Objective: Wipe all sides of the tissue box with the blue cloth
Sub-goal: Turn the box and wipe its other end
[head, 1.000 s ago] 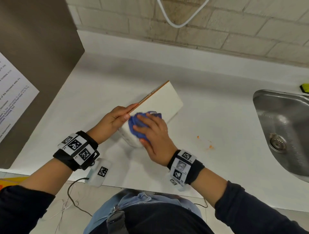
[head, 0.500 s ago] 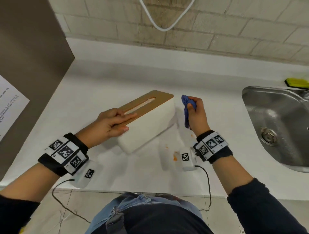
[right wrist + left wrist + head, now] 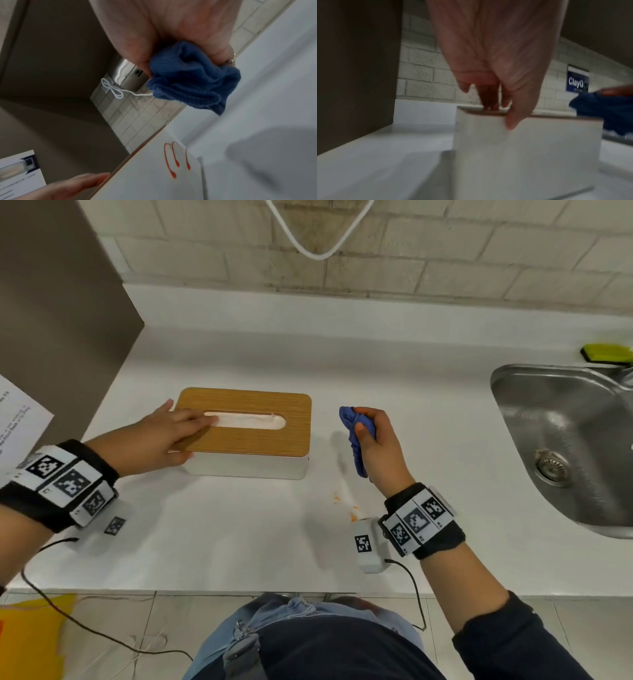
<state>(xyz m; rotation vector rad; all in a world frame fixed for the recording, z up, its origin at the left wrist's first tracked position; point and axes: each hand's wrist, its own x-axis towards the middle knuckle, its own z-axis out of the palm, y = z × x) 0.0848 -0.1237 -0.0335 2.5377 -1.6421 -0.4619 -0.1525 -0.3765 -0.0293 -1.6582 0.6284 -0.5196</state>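
Observation:
The tissue box (image 3: pixel 260 440), white with a wooden slotted lid, stands lid-up on the white counter (image 3: pixel 239 535). My left hand (image 3: pixel 191 436) holds its left end, fingers flat on the lid up to the slot and thumb against the front wall; the left wrist view shows the same hold on the box (image 3: pixel 530 148). My right hand (image 3: pixel 373 440) grips the bunched blue cloth (image 3: pixel 352 436) just right of the box, clear of it. In the right wrist view the cloth (image 3: pixel 193 83) hangs above the box's right end (image 3: pixel 154 175), which carries red streaks (image 3: pixel 173 162).
A steel sink (image 3: pixel 513 392) is set into the counter at the right, with a green sponge (image 3: pixel 606 352) behind it. Orange specks (image 3: pixel 352 513) lie on the counter by my right wrist. A brown panel (image 3: pixel 51 320) with a paper sheet (image 3: pixel 17 419) bounds the left.
The box went from tilted on its edge to flat with the lid up. My right hand left the box with the cloth and now holds it off to the right.

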